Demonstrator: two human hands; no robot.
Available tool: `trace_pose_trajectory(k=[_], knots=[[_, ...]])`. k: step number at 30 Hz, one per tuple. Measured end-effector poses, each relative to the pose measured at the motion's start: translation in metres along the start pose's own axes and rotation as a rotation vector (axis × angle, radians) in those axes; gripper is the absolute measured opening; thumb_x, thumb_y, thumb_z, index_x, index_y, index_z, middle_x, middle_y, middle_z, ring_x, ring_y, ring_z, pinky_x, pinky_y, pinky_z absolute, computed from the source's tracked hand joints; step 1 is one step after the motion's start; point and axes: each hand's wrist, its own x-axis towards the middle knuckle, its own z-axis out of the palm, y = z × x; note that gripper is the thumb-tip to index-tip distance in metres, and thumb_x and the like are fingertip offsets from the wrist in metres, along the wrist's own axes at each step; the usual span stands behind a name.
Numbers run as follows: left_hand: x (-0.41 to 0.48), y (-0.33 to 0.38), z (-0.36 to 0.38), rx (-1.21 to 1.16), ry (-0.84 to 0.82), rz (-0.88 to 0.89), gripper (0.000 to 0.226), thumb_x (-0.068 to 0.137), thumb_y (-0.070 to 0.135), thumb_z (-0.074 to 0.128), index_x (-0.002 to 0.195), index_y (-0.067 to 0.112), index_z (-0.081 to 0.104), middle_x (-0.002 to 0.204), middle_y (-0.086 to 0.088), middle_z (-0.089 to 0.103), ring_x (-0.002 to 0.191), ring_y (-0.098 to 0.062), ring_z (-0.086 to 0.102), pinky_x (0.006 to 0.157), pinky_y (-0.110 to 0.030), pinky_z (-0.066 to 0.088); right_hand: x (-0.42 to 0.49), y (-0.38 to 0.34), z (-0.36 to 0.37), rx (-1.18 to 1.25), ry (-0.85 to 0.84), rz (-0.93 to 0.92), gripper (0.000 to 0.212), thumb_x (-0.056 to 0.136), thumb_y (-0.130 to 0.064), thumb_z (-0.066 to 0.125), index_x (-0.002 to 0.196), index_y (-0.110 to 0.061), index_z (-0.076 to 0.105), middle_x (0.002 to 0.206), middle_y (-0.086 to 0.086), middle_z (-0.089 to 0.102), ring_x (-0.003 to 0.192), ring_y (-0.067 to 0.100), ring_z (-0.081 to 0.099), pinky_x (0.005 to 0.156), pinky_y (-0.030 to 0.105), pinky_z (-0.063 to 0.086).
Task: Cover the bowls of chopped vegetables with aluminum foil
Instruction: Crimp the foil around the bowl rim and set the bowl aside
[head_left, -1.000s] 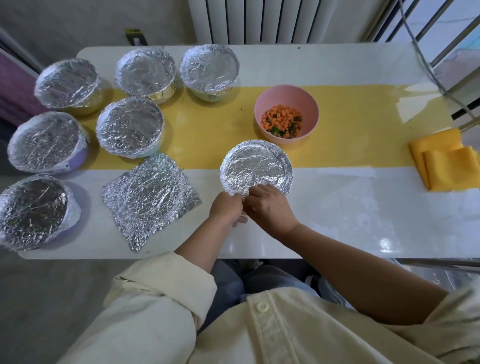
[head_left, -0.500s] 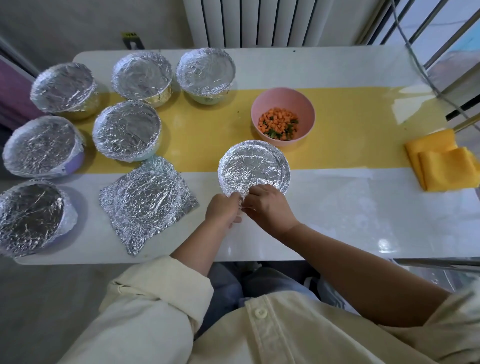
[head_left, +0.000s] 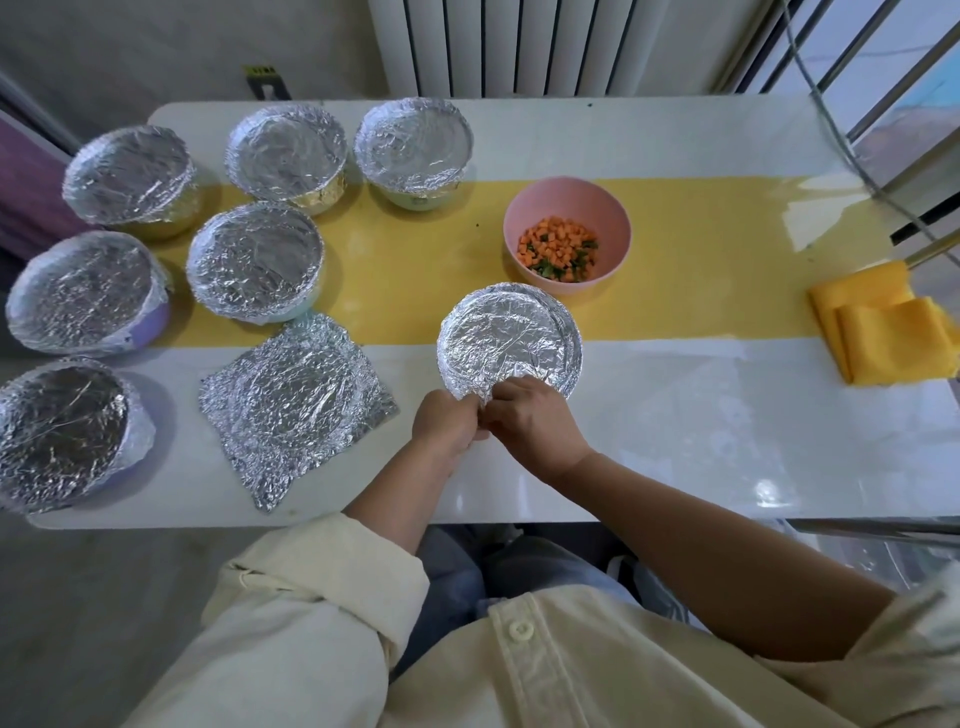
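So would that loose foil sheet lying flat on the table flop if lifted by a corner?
Likely it would droop a bit yet keep its form: the foil sheet is crinkled and holds a round imprint. It looks thin and light, so a push would probably slide it over the glossy table. A rough grip might tear it.

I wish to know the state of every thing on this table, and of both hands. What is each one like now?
Six left bowls: covered with foil.
Centre foil: moulded over a bowl.
Pink bowl: uncovered, holding chopped vegetables.
Foil sheet: loose, crumpled, flat on table.
Yellow cloth: folded.
Left hand: pinches centre foil's near edge.
Right hand: pinches the same edge.
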Motion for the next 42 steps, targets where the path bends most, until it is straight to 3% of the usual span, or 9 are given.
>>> trace_pose_trajectory(k=[3,8,13,17,24,30,35,38,42], knots=[[0.003,0.0,-0.003,0.011,0.002,-0.008,0.017,0.09,0.011,0.047,0.09,0.001,0.061,0.067,-0.01,0.069,0.06,-0.023,0.071,0.071,-0.032,0.049,0.002,0.0,0.001,-0.024,0.0,-0.003,0.015,0.07,-0.005,0.074,0.059,-0.012,0.067,0.056,0.003,0.048,0.053,0.026,0.048,0.052,0.026,0.033],[0.008,0.007,-0.014,0.029,-0.007,-0.008,0.017,0.091,0.01,0.048,0.077,0.006,0.056,0.059,-0.008,0.069,0.048,-0.019,0.068,0.056,-0.027,0.044,-0.004,0.007,-0.009,-0.016,-0.013,-0.024,0.009,0.076,-0.02,0.07,0.078,-0.012,0.07,0.073,0.004,0.058,0.068,0.026,0.055,0.063,0.032,0.037],[0.008,0.008,-0.022,0.051,-0.032,0.013,0.019,0.092,0.013,0.048,0.073,0.01,0.051,0.066,-0.011,0.071,0.051,-0.018,0.068,0.06,-0.028,0.042,-0.007,0.009,-0.013,-0.031,-0.043,-0.016,0.016,0.068,-0.014,0.084,0.076,-0.014,0.07,0.074,0.001,0.06,0.069,0.026,0.058,0.063,0.031,0.037],[0.003,0.004,-0.016,-0.008,0.009,-0.009,0.018,0.094,0.021,0.051,0.09,0.006,0.06,0.072,-0.008,0.073,0.055,-0.02,0.069,0.061,-0.028,0.045,-0.007,0.006,-0.004,-0.015,-0.028,0.018,0.016,0.068,-0.01,0.083,0.072,-0.012,0.068,0.071,0.005,0.059,0.066,0.029,0.057,0.059,0.032,0.046],[-0.004,-0.003,-0.002,-0.158,-0.011,-0.09,0.026,0.095,0.008,0.045,0.107,-0.005,0.064,0.079,-0.011,0.07,0.057,-0.015,0.068,0.058,-0.024,0.049,-0.005,0.001,0.003,-0.053,0.021,0.002,0.022,0.089,-0.015,0.053,0.069,-0.009,0.062,0.069,0.007,0.055,0.063,0.027,0.051,0.055,0.037,0.044],[-0.013,0.003,-0.007,-0.124,-0.072,-0.119,0.02,0.097,0.023,0.048,0.097,0.009,0.062,0.083,-0.006,0.071,0.069,-0.022,0.069,0.074,-0.031,0.049,-0.007,0.001,0.003,-0.053,0.029,0.012,0.019,0.088,-0.014,0.06,0.07,-0.01,0.063,0.07,0.005,0.055,0.064,0.026,0.052,0.053,0.035,0.045],[-0.009,0.001,-0.011,-0.085,-0.062,-0.104,0.026,0.097,0.018,0.044,0.086,0.004,0.063,0.074,-0.013,0.069,0.064,-0.026,0.062,0.058,-0.027,0.044,-0.005,0.0,0.002,0.031,-0.024,-0.016,0.009,0.081,-0.009,0.074,0.08,-0.007,0.065,0.077,0.007,0.057,0.071,0.026,0.053,0.06,0.037,0.047],[-0.002,-0.002,-0.019,-0.04,-0.009,-0.077,0.03,0.097,0.022,0.046,0.083,0.003,0.065,0.072,-0.01,0.07,0.063,-0.024,0.064,0.063,-0.029,0.046,-0.01,0.005,-0.005,0.06,-0.11,-0.056,0.029,0.073,-0.011,0.081,0.097,-0.005,0.066,0.09,0.009,0.059,0.083,0.027,0.054,0.072,0.035,0.046],[0.002,-0.004,-0.027,-0.019,-0.006,-0.066,0.026,0.094,0.024,0.05,0.082,0.006,0.064,0.077,-0.008,0.072,0.066,-0.023,0.066,0.069,-0.03,0.046,-0.012,0.009,-0.008,0.001,-0.076,-0.039,0.021,0.068,-0.003,0.082,0.083,-0.007,0.068,0.082,0.008,0.06,0.075,0.03,0.058,0.063,0.038,0.05]])
